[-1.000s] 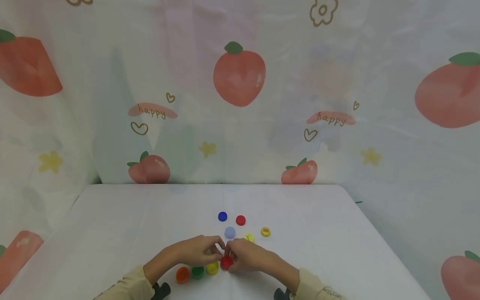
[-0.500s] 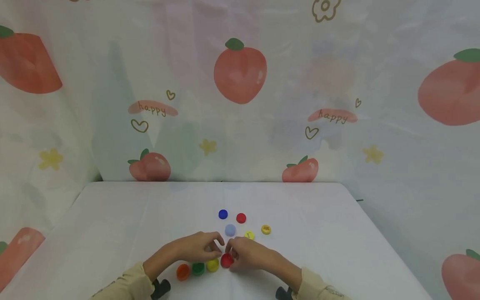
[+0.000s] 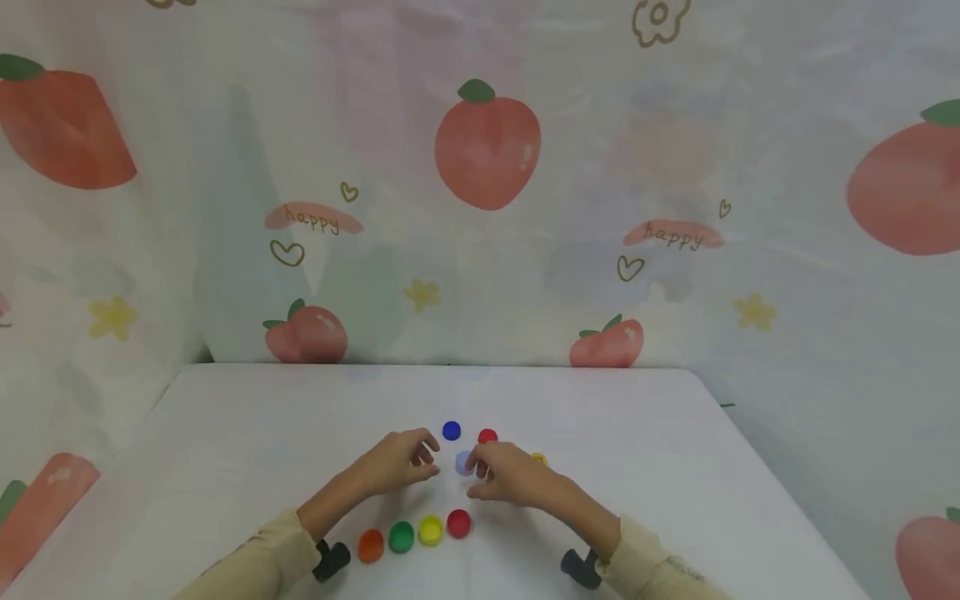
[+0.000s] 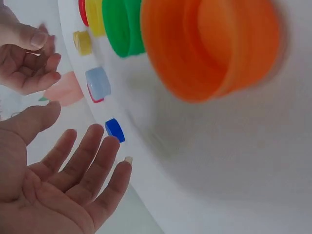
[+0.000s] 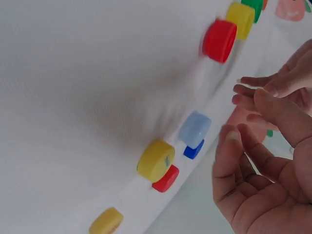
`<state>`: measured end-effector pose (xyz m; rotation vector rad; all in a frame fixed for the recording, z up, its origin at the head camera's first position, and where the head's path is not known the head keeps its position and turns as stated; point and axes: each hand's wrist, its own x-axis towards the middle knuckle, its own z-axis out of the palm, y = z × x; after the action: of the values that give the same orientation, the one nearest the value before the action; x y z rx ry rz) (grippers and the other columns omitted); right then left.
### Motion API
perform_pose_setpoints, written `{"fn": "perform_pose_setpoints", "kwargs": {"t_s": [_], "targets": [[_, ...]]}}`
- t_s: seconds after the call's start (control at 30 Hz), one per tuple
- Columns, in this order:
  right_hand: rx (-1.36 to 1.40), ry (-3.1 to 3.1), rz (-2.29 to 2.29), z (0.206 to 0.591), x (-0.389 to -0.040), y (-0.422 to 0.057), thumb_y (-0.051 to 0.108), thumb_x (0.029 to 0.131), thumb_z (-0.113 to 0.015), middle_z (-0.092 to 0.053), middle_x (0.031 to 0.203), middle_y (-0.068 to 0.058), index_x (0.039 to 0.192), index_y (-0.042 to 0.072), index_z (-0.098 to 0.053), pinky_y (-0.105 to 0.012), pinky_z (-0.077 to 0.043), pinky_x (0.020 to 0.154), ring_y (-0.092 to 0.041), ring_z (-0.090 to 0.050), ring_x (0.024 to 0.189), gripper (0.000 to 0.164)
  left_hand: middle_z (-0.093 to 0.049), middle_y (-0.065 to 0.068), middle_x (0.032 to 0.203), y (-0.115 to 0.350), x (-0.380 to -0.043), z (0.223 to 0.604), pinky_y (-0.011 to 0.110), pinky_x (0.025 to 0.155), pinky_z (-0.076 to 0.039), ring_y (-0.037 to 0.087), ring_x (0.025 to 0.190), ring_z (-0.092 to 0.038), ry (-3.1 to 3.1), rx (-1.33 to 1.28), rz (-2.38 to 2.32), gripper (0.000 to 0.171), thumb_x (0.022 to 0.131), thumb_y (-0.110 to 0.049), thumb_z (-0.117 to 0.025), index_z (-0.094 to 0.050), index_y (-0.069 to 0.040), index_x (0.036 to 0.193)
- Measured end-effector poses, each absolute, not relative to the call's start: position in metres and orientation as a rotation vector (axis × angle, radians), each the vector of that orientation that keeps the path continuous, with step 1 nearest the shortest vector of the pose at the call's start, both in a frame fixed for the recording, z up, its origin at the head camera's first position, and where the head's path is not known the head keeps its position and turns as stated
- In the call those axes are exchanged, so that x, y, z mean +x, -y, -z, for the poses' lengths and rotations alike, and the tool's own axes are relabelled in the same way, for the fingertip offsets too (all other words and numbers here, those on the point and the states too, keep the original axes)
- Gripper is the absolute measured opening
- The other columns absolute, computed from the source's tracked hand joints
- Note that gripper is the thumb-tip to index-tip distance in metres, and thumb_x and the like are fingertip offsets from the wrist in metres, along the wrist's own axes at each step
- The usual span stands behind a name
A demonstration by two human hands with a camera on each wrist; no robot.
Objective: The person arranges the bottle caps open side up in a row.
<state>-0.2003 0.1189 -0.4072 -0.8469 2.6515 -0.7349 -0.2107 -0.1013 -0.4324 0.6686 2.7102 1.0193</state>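
A row of bottle caps lies near the front of the table: an orange cap (image 3: pixel 371 546), a green cap (image 3: pixel 401 537), a yellow cap (image 3: pixel 431 531) and a red cap (image 3: pixel 459 523). Past this row my left hand (image 3: pixel 401 461) hovers with fingers spread and nothing in them. My right hand (image 3: pixel 510 475) hangs opposite, fingers loosely bent, also holding nothing. Its fingertips overlap a light blue cap (image 3: pixel 462 463) in the head view. A printed yellow cap (image 5: pixel 156 161), hidden behind that hand there, shows in the right wrist view.
Farther back lie a dark blue cap (image 3: pixel 452 431) and a second red cap (image 3: pixel 487 435). Another yellow cap (image 3: pixel 540 458) peeks out beyond the right hand. A fruit-printed curtain (image 3: pixel 487 275) hangs behind the white table (image 3: pixel 637 417).
The right hand has let go of the red cap at the row's right end. Both hands have moved up and forward from the row, toward the farther caps.
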Motion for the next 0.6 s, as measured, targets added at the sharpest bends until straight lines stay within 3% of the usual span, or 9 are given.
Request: {"fn": "perform_pose_setpoints", "kwargs": {"t_s": [0.6], "targets": [[-0.782,-2.812,0.810,0.414,-0.250,-0.114,0.017,0.084,-0.072,-0.060,0.086,-0.002,0.109,0.001,-0.063,-0.023,-0.049,0.067,-0.014,-0.055,0.075,0.031,-0.065,0.009,0.095,0.089,-0.255,0.430,0.034,0.075,-0.052,0.022,0.086,-0.061,-2.879,0.453,-0.967,0.032,0.083,-0.018,-0.073,-0.065,-0.004,0.110]]}}
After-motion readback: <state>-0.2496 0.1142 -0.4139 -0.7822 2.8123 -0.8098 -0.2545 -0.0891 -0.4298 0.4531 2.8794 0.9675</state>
